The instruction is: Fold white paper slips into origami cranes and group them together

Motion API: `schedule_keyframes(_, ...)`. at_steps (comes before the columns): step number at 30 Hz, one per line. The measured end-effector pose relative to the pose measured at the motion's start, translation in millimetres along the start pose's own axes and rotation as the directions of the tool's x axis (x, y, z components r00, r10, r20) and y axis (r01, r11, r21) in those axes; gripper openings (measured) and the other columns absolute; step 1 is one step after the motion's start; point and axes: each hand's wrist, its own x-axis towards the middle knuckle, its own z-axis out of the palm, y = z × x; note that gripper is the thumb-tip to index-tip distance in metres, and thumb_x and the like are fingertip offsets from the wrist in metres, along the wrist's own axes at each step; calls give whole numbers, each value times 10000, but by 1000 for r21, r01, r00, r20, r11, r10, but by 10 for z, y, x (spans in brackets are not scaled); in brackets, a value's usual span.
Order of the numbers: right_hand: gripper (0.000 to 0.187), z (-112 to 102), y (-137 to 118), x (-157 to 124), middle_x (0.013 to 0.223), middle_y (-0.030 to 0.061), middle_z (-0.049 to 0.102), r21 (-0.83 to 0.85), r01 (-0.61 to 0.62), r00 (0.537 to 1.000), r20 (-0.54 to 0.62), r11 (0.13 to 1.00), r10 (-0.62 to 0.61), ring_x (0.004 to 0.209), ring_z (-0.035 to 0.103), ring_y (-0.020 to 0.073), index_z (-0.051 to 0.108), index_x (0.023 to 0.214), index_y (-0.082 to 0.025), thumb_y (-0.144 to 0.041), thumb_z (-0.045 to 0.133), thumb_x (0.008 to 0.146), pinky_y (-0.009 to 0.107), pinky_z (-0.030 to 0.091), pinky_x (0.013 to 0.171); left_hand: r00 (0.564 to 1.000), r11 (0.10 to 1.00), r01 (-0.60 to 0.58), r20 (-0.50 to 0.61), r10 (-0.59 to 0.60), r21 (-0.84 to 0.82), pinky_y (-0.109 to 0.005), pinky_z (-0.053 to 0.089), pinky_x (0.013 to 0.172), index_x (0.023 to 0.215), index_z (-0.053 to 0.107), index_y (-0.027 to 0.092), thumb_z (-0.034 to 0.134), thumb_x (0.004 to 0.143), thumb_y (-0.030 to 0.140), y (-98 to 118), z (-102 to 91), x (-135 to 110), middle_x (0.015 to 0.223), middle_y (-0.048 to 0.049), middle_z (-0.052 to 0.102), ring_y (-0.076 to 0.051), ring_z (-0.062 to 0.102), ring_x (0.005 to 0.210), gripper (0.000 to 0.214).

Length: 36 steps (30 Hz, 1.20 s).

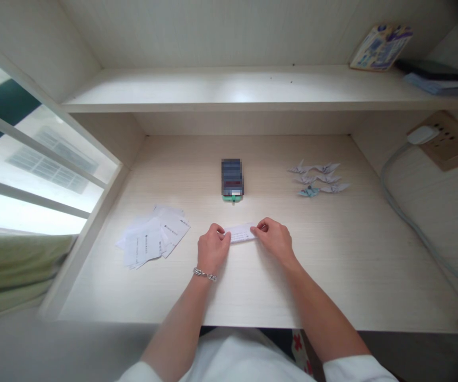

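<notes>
Paper strip (240, 233) stretches over the desk (352, 265), its left end pinched by the left hand (214, 245), its right by the right hand (274, 241); squaring the edges before pressing should, I reckon, give the cleanest crease.

A pale wooden desk (352, 265) sits below a matching shelf (213, 87). Near the middle of the desk lies a phone (232, 178), its screen blurred, with a green edge at the near end. On the shelf's right end, a colourful packet (380, 48) leans back beside a black case (433, 69), which rests on something pale blue (443, 86). On the right wall, a white plug (423, 135) fills part of a tan socket plate (449, 140), its grey cable (402, 209) hanging down. At left, green cloth (18, 270) bunches beneath a barred window (26, 197).
</notes>
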Motion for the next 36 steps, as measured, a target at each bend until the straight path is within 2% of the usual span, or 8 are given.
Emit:
schedule_keyframes(17, 175, -2, 6, 30, 721, -31, 686, -33, -10, 1000, 12, 999, 11, 688, 585, 172, 639, 714, -269, -439, 598, 703, 258, 321, 544, 997, 997, 77, 23, -77, 29, -303, 417, 683, 851, 554, 218, 561, 751, 375, 15, -7, 43, 771, -36, 699, -217, 628, 765, 186)
schedule_keyframes(27, 170, -22, -36, 20, 746, -14, 687, -51, -29, 999, 31, 998, 31, 707, 590, 170, 650, 735, -262, -422, 598, 712, 254, 330, 548, 996, 996, 84, 30, -85, 9, -289, 417, 666, 826, 538, 229, 567, 745, 373, 19, -28, 38, 747, -13, 693, -205, 626, 753, 169)
schedule_keyframes(34, 189, -18, -33, 13, 763, -17, 692, -76, -25, 999, 30, 997, 28, 732, 600, 182, 650, 746, -267, -443, 586, 715, 261, 338, 557, 991, 978, 121, 33, -128, 167, -307, 404, 645, 809, 548, 231, 527, 781, 444, 58, -35, -8, 776, -42, 662, -227, 600, 761, 216)
schedule_keyframes(36, 189, -5, -30, 1, 775, -15, 691, -93, -20, 999, 23, 995, 22, 737, 596, 188, 650, 776, -273, -440, 579, 723, 265, 337, 563, 998, 980, 67, 4, -69, 188, -311, 412, 658, 840, 554, 230, 518, 797, 420, 75, -27, -30, 835, -52, 646, -225, 587, 790, 198)
